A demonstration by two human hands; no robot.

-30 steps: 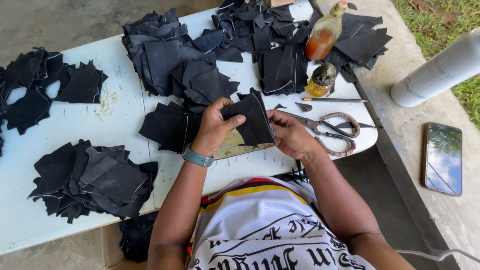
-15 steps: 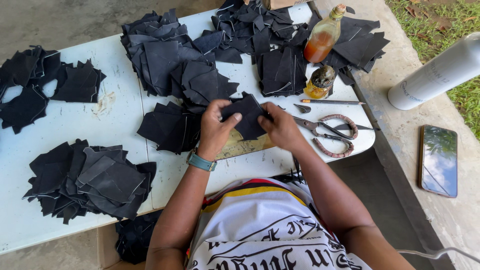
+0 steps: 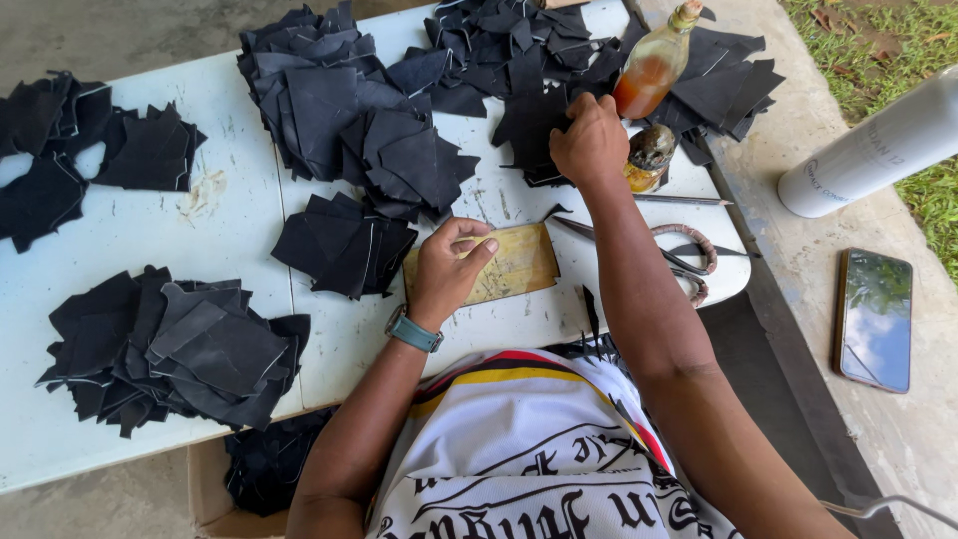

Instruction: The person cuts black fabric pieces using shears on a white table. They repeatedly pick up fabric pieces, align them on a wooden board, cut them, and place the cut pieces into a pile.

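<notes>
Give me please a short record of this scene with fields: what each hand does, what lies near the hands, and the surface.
left hand: rests on the tan card template, fingers curled, holds nothing
right hand: reaches to a stack of black pieces, touches its top
near right hand: amber bottle, small jar, scissors
surface: white table with several piles of black pieces
off the table: phone, white cylinder

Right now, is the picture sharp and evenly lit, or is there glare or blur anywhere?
Head view: soft, even daylight with only faint shadows under the black pieces; the white table is bright but keeps its stains; the phone on the concrete mirrors sky and trees. The left hand, right hand and amber bottle are crisp; the wide lens bends the table's edges slightly.
</notes>
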